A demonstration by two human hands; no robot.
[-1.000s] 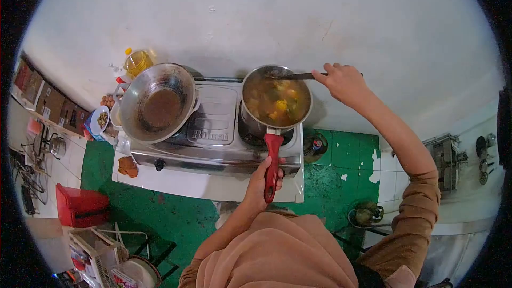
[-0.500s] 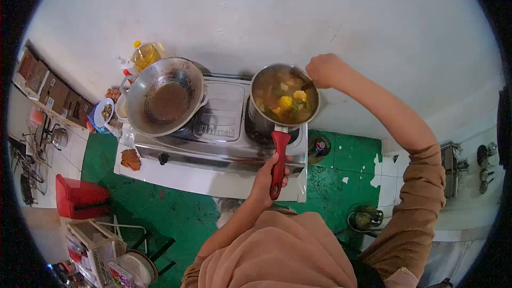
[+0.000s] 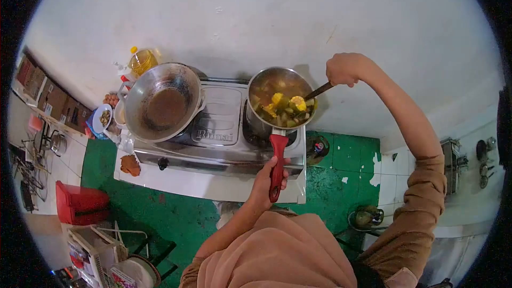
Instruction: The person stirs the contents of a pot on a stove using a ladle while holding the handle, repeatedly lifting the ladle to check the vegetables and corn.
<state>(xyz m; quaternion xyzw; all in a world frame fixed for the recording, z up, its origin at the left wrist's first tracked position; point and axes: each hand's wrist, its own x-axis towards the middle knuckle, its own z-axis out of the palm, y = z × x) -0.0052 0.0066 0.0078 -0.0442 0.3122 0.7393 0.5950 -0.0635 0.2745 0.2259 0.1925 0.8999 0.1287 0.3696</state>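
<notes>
My left hand is wrapped round the red handle of a steel saucepan, which stands on the right burner. Broth with pieces of corn and green vegetables fills much of the pan. In my right hand, raised beyond the pan's right rim, is the end of a long dark-handled stirring utensil. It slants down to the left over the rim, and its lower end is hidden among the corn and vegetables.
A large wok stands on the left burner of the stove. Behind it is an oil bottle; a plate of food and eggs lie to its left. A wall rises behind the stove.
My right hand has moved right, away from the pan, exposing more of the utensil's shaft. The corn and vegetables have shifted within the broth. My left hand keeps its hold on the handle.
</notes>
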